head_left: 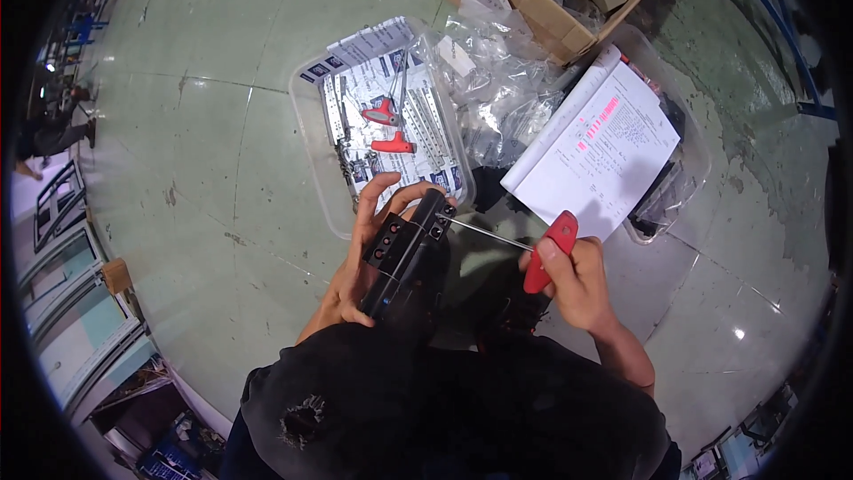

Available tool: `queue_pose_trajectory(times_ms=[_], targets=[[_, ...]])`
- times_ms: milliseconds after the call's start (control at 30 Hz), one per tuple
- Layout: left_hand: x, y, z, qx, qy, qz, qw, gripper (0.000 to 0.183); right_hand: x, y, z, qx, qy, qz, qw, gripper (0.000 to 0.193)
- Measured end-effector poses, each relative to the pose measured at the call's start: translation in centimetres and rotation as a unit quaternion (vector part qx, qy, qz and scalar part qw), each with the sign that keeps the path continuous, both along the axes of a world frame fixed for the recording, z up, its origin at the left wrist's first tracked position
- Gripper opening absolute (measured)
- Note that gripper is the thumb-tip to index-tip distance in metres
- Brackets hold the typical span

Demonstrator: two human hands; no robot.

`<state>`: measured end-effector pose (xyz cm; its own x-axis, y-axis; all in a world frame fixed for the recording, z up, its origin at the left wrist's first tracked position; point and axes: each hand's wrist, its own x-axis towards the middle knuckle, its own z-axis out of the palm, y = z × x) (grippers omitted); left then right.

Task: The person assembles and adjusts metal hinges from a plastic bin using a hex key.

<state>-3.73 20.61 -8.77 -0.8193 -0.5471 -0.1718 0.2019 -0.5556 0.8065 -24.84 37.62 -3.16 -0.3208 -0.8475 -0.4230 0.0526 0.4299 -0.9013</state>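
Observation:
My left hand (pixel 357 253) is wrapped round a black hinge (pixel 404 253) with several holes in its plates, held tilted above my knees. In my right hand (pixel 579 280) is a T-handle hex key (pixel 553 253) with a red handle. Its thin metal shaft points left, and the tip meets the hinge's upper right plate near the holes. Ahead lies a clear plastic bin (pixel 306 156) holding metal strips (pixel 428 129), small dark hardware and two more red-handled T-handle keys (pixel 393 144).
Crumpled clear plastic bags (pixel 493 98) lie right of the bin. Papers (pixel 600 147) rest on a second clear bin (pixel 702 182). A cardboard box (pixel 524 9) with small boxes stands behind. At far left are framed door panels (pixel 80 302); a blue metal stand (pixel 773 0) is top right.

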Motion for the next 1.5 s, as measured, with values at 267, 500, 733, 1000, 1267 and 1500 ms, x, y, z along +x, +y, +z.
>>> queue_pose_trajectory(times_ms=[267, 500, 733, 1000, 1267, 1500], targets=[[-0.5, 0.9, -0.4, 0.021, 0.141, -0.065, 0.988, 0.144, -2.5, 3.2, -2.0, -0.244, 0.481, 0.102, 0.836, 0.111], [0.5, 1.2, 1.3, -0.011, 0.095, -0.074, 0.993, 0.14, -4.5, 0.7, -2.0, -0.304, 0.54, 0.184, 0.763, 0.114], [0.1, 0.2, 2.8, -0.123, 0.094, -0.09, 0.984, 0.142, -2.6, 2.6, -3.7, -0.102, 0.317, 0.05, 0.942, 0.069], [-1.2, 1.2, 2.3, -0.095, 0.095, -0.133, 0.982, 0.145, 0.4, 3.6, -5.2, -0.185, 0.264, -0.202, 0.925, 0.054], [-0.4, 1.2, 1.6, 0.023, 0.136, -0.091, 0.986, 0.143, -3.4, 3.6, -3.9, -0.356, 0.482, 0.106, 0.794, 0.06], [0.0, 1.0, 1.3, 0.012, 0.139, -0.072, 0.988, 0.14, -3.8, 0.6, -0.3, -0.313, 0.632, 0.115, 0.7, 0.076]])
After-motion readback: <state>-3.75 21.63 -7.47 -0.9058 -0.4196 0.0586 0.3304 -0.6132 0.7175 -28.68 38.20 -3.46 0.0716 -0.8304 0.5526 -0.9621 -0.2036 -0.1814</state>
